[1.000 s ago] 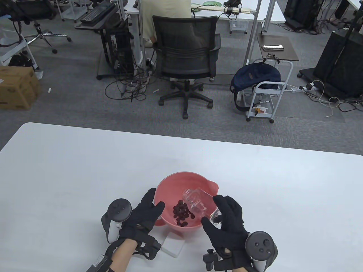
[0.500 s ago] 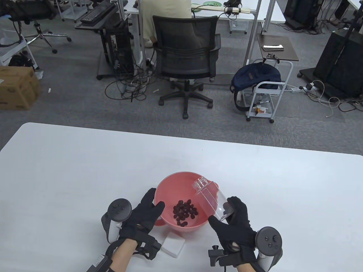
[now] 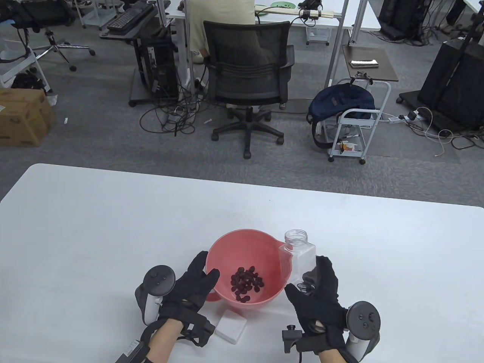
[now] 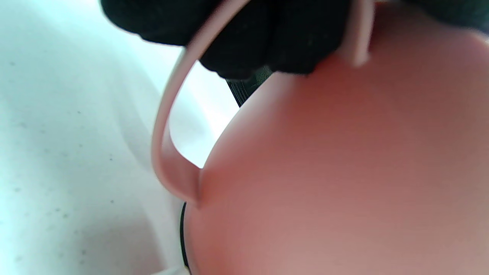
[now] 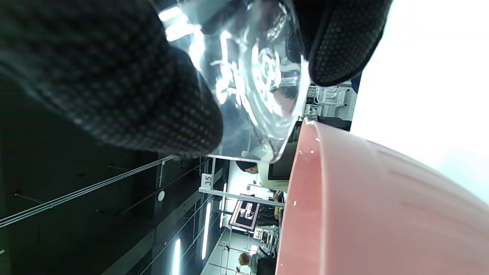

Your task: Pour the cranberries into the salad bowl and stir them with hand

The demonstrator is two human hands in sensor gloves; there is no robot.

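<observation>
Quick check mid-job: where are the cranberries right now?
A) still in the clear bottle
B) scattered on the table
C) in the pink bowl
C: the cranberries lie in the pink bowl, while the clear bottle in the right hand looks empty.

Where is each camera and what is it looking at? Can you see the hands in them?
Table view: high up, looking down at the table; both hands show, left hand on the bowl, right hand holding the bottle.
Left wrist view: beside the bowl's outer wall; dark fingers at its handle.
Right wrist view: tilted sideways, under the bottle; fingers around it.
All three show the bowl.
</observation>
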